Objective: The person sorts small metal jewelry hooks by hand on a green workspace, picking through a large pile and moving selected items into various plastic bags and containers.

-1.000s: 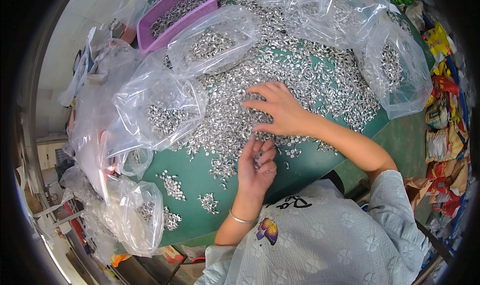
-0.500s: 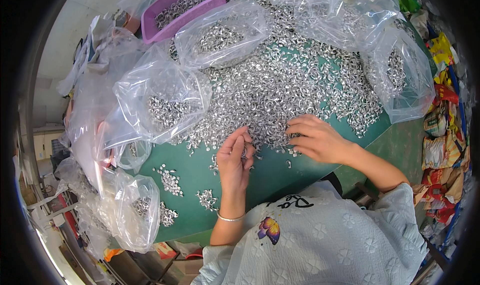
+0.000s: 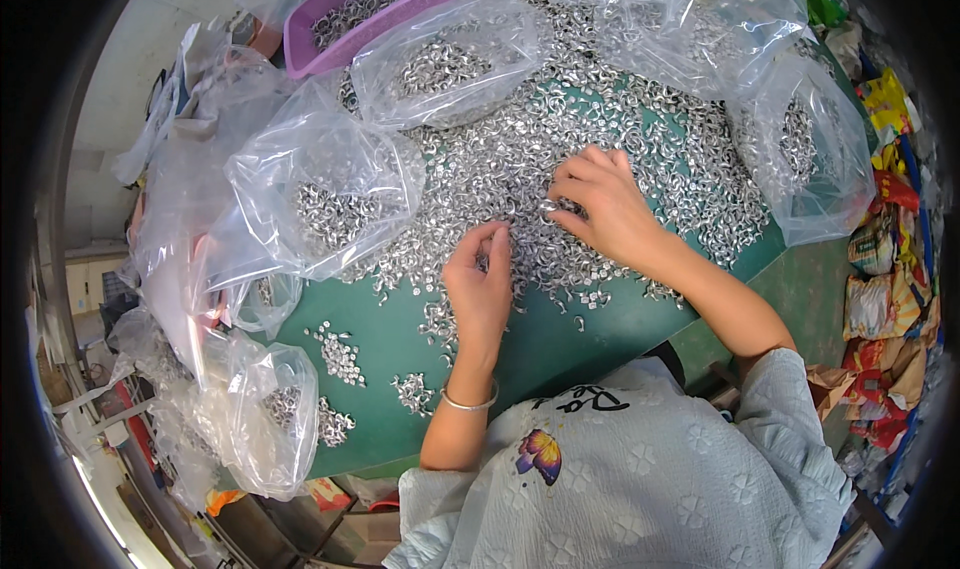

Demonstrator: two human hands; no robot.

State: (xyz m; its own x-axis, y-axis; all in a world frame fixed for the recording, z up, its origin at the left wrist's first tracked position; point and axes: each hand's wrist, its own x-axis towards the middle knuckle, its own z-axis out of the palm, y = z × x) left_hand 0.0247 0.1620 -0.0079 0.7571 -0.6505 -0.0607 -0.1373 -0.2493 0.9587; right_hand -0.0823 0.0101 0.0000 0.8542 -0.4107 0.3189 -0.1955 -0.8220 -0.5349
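Observation:
A wide heap of small curved silver metal pieces (image 3: 500, 159) covers much of the green table (image 3: 400, 334). My left hand (image 3: 478, 284) is at the heap's near edge, its fingers curled in and the thumb against them, with a few silver pieces showing inside. To its right and a little farther off, my right hand (image 3: 605, 209) bends over the middle of the heap. Its thumb and fingers close around some pieces, partly hidden under the fingers. Two small separate piles, one of rounder bits (image 3: 340, 357) and another (image 3: 411, 394), lie left of my left forearm.
Clear plastic bags holding silver pieces ring the heap: one at left (image 3: 320, 194), one at the back (image 3: 445, 64), one at right (image 3: 800, 154). A purple basket (image 3: 300, 44) of pieces stands far left. Another bag (image 3: 270, 419) lies near left.
My right hand has moved farther away and slightly left, deeper over the heap. My left hand has risen a little to the heap's edge, fingers still curled.

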